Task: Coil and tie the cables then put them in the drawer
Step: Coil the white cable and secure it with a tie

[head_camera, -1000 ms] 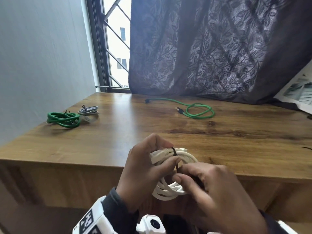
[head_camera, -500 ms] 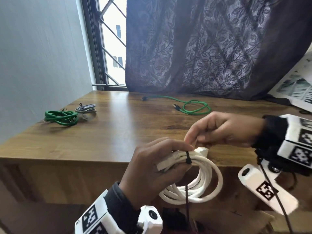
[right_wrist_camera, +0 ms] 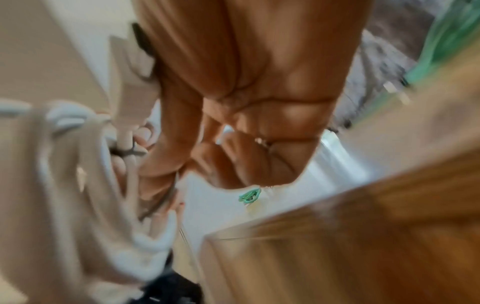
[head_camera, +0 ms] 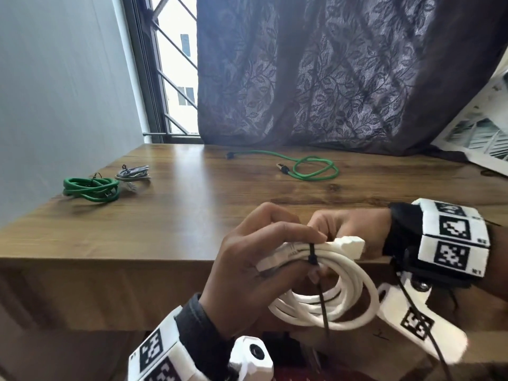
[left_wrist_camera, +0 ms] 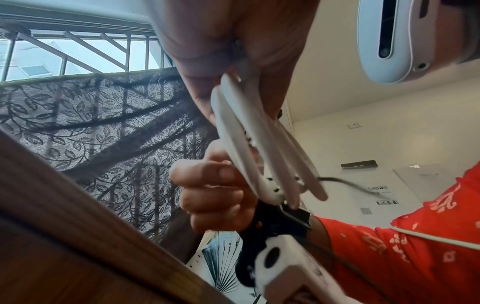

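Note:
A white cable (head_camera: 357, 298) is wound into a coil and held in front of the table's near edge. A black tie (head_camera: 312, 255) circles the bundle at its top, and its long tail hangs down through the coil. My left hand (head_camera: 255, 259) grips the bundle at the tie, thumb underneath. My right hand (head_camera: 349, 224) is curled against the far side of the coil by the white plug (head_camera: 350, 243). From the left wrist view the coil (left_wrist_camera: 259, 144) runs from my left hand (left_wrist_camera: 233, 41) to the curled right fingers (left_wrist_camera: 213, 195). The right wrist view is blurred.
On the wooden table (head_camera: 192, 229) a loose green cable (head_camera: 316, 171) lies at the back. A tied green coil (head_camera: 90, 187) and a tied grey coil (head_camera: 133, 173) lie at the far left. A dark curtain (head_camera: 330, 78) hangs behind, and printed paper (head_camera: 481, 133) leans at the right.
My right hand left the underside of the coil, rose up and to the right, then came back against the coil's top. The tie's tail now hangs free. The left hand kept its grip.

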Demonstrator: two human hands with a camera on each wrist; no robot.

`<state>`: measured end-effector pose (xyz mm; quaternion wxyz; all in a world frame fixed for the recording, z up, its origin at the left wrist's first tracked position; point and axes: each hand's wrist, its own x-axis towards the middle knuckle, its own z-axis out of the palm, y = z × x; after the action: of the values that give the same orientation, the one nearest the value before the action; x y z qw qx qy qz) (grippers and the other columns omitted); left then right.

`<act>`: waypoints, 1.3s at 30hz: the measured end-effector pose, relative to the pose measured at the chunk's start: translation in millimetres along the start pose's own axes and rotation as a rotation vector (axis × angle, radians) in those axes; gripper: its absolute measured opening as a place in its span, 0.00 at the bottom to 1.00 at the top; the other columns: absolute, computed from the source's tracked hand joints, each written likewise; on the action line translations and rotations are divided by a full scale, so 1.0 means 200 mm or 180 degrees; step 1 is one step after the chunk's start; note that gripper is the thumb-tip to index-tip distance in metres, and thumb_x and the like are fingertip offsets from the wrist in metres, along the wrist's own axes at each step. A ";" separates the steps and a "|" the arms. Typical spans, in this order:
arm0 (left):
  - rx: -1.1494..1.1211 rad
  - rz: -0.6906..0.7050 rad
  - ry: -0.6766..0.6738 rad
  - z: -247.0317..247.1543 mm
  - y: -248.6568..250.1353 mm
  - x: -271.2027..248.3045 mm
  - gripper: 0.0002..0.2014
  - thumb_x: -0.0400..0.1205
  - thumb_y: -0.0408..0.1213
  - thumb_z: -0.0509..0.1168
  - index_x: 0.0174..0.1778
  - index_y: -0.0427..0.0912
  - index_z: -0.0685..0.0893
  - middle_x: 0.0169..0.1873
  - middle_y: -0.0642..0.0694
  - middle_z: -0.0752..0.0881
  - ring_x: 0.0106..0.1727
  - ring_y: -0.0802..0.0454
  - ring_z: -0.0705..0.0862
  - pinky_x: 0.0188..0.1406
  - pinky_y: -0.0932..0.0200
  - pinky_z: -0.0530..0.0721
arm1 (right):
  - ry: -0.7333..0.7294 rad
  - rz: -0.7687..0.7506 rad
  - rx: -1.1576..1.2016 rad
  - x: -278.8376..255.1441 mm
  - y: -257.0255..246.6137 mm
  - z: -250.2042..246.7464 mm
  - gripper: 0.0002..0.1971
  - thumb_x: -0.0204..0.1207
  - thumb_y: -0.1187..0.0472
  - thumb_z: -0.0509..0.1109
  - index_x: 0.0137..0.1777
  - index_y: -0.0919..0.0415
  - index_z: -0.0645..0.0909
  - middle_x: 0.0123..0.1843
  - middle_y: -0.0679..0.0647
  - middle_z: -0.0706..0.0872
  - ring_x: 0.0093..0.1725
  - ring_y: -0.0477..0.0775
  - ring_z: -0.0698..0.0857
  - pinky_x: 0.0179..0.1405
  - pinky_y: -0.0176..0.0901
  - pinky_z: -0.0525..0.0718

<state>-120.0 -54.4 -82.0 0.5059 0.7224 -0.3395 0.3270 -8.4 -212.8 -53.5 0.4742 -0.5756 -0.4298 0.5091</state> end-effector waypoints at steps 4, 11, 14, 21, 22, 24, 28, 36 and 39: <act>0.0182 -0.0156 0.0021 0.03 -0.03 -0.05 0.11 0.70 0.36 0.73 0.48 0.46 0.86 0.38 0.52 0.80 0.40 0.57 0.82 0.41 0.68 0.77 | 0.0913 0.0058 -0.1820 -0.03 -0.13 0.02 0.14 0.69 0.72 0.71 0.39 0.49 0.86 0.27 0.43 0.86 0.28 0.40 0.81 0.29 0.30 0.78; 0.0466 -0.0359 0.0227 0.06 -0.08 -0.09 0.10 0.67 0.39 0.74 0.38 0.48 0.79 0.35 0.57 0.79 0.34 0.61 0.80 0.33 0.70 0.76 | 0.1885 -0.0682 -0.0661 -0.10 -0.17 0.10 0.08 0.62 0.73 0.74 0.42 0.70 0.87 0.40 0.61 0.91 0.38 0.52 0.90 0.37 0.39 0.88; 0.0542 -0.0468 0.0343 0.06 -0.08 -0.09 0.10 0.66 0.42 0.74 0.37 0.51 0.78 0.34 0.54 0.82 0.34 0.57 0.83 0.31 0.63 0.79 | 0.2262 -0.1150 -0.0406 -0.11 -0.16 0.17 0.08 0.61 0.65 0.71 0.42 0.63 0.85 0.36 0.62 0.91 0.34 0.55 0.89 0.30 0.38 0.86; 0.0659 -0.0639 0.0555 0.08 -0.09 -0.10 0.13 0.66 0.46 0.72 0.46 0.54 0.81 0.36 0.57 0.83 0.35 0.61 0.84 0.33 0.71 0.80 | 0.2657 -0.1639 -0.0845 -0.12 -0.08 0.31 0.06 0.66 0.59 0.74 0.38 0.61 0.84 0.32 0.59 0.90 0.31 0.47 0.86 0.28 0.31 0.79; 0.0686 -0.0636 0.0555 0.08 -0.10 -0.10 0.15 0.67 0.45 0.71 0.49 0.52 0.83 0.36 0.59 0.82 0.36 0.63 0.84 0.35 0.73 0.79 | 0.2593 -0.1655 -0.0940 -0.13 -0.07 0.32 0.06 0.65 0.58 0.75 0.36 0.62 0.85 0.33 0.57 0.90 0.32 0.46 0.86 0.30 0.31 0.80; 0.0700 -0.0666 0.0554 0.07 -0.11 -0.11 0.16 0.68 0.45 0.70 0.52 0.50 0.85 0.35 0.60 0.78 0.37 0.64 0.82 0.37 0.76 0.76 | 0.2563 -0.1668 -0.1078 -0.15 -0.05 0.35 0.08 0.64 0.55 0.77 0.35 0.60 0.86 0.34 0.54 0.90 0.35 0.44 0.86 0.33 0.30 0.80; 0.0717 -0.0664 0.0477 0.07 -0.11 -0.12 0.12 0.70 0.44 0.69 0.49 0.51 0.85 0.40 0.58 0.80 0.42 0.62 0.83 0.41 0.72 0.78 | 0.2939 -0.1537 -0.1479 -0.15 0.02 0.37 0.14 0.56 0.44 0.78 0.35 0.53 0.87 0.32 0.52 0.88 0.32 0.43 0.84 0.32 0.29 0.80; 0.0632 -0.0732 0.0398 0.08 -0.11 -0.13 0.11 0.70 0.42 0.67 0.49 0.52 0.82 0.44 0.58 0.87 0.42 0.65 0.86 0.42 0.68 0.83 | 0.3263 -0.0723 -0.3403 -0.15 0.04 0.37 0.12 0.64 0.43 0.64 0.42 0.42 0.84 0.35 0.41 0.85 0.34 0.39 0.82 0.31 0.34 0.76; 0.0551 -0.0713 0.0404 0.08 -0.10 -0.13 0.10 0.71 0.41 0.68 0.48 0.51 0.83 0.41 0.57 0.86 0.43 0.63 0.86 0.43 0.65 0.83 | 0.3196 -0.0662 -0.3731 -0.15 0.02 0.37 0.12 0.68 0.46 0.61 0.42 0.45 0.85 0.34 0.38 0.82 0.31 0.36 0.78 0.29 0.33 0.74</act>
<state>-116.4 -61.2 -117.4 0.4955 0.7745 -0.1947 0.3416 -85.4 -235.2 -55.3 0.2757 -0.8506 -0.4143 -0.1700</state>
